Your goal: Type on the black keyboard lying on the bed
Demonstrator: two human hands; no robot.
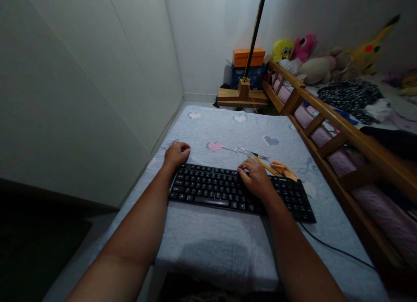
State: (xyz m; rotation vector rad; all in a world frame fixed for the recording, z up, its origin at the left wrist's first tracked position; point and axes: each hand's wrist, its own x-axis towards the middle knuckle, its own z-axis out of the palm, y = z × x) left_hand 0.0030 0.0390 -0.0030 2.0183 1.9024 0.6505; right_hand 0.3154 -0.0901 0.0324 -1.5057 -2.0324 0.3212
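Note:
A black computer keyboard [211, 184] lies on the cloth-covered table, its keys facing up. My left hand [177, 154] rests just beyond its upper left corner, fingers curled; something small and dark shows by the fingertips, too unclear to name. Over the upper row of keys, right of the middle, is my right hand [256, 177], its thumb and fingers drawn together. A small pale spot shows at those fingertips, and what they hold, if anything, cannot be made out. Just behind this hand lie a thin wire tool [240, 150], a yellow stick-like tool [267, 166] and a folded tan cloth [284, 169].
A pale blue cloth with hearts [208, 226] covers the table. The keyboard cable [335, 247] trails to the right. A wooden bed rail [325, 108] borders the right side, and a white cabinet [97, 84] the left. Behind stands a wooden base with a pole [243, 95].

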